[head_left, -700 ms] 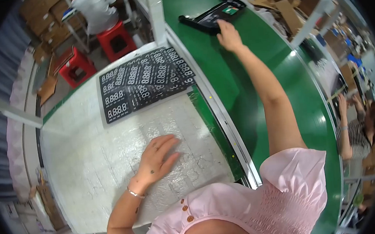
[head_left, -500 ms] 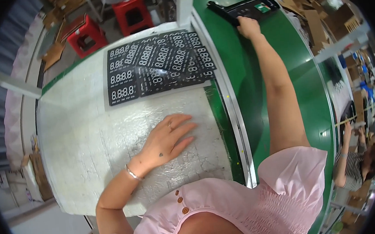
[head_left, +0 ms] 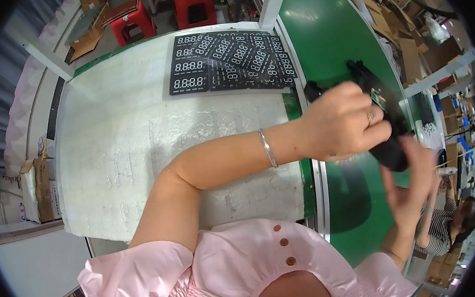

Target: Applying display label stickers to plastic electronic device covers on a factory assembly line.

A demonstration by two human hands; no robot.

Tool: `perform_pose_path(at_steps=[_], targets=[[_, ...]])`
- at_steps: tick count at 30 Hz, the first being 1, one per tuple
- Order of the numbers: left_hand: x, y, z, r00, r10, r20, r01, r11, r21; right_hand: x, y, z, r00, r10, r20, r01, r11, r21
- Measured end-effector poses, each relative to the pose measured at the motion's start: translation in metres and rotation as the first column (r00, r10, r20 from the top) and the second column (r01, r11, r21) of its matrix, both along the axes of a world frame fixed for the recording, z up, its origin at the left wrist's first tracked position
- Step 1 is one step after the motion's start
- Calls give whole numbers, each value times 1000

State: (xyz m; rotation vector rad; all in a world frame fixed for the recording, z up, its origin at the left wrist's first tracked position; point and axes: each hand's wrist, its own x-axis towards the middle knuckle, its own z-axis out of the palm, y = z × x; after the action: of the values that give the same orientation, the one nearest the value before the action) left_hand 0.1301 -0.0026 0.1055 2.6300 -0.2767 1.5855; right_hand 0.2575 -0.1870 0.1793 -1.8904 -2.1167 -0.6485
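Observation:
A black plastic housing with a small green circuit board in it is held up over the green belt, tilted and partly blurred. My left hand reaches across to the right, its fingers curled closed on the housing and hiding its middle. At the housing's near end is my right hand, thumb and fingers on either side, smeared by motion; whether it grips cannot be made out. Left of the belt, overlapping black display overlay sheets with white digit shapes lie on the white worktop.
A metal rail divides the worktop from the green belt. White posts rise at the worktop's far corners. Red stools stand beyond it. Flattened cardboard lines the belt's right side, where another person sits.
My right hand has drawn the housing nearer along the belt and turned it. My left hand has left the worktop and crossed right onto the housing. The view has shifted.

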Motion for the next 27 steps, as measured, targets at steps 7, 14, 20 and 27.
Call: perform_pose_path(at_steps=[7, 14, 20, 27], targets=[[-185, 15, 35, 961, -38, 274, 276, 79, -958, 64, -41, -41, 851, -38, -523, 373, 745, 553], [-388, -39, -56, 912, 374, -169, -6, -398, -917, -37, 23, -106, -15, -106, -994, -3, 994, -106], [-385, -78, -97, 719, 421, -554, -358, -459, -813, -85, 47, -159, 824, -53, -564, 16, 997, -71], [-385, -57, -106, 738, 366, -567, -422, -406, -811, -174, 80, -160, 778, 355, -518, -537, 803, -257]])
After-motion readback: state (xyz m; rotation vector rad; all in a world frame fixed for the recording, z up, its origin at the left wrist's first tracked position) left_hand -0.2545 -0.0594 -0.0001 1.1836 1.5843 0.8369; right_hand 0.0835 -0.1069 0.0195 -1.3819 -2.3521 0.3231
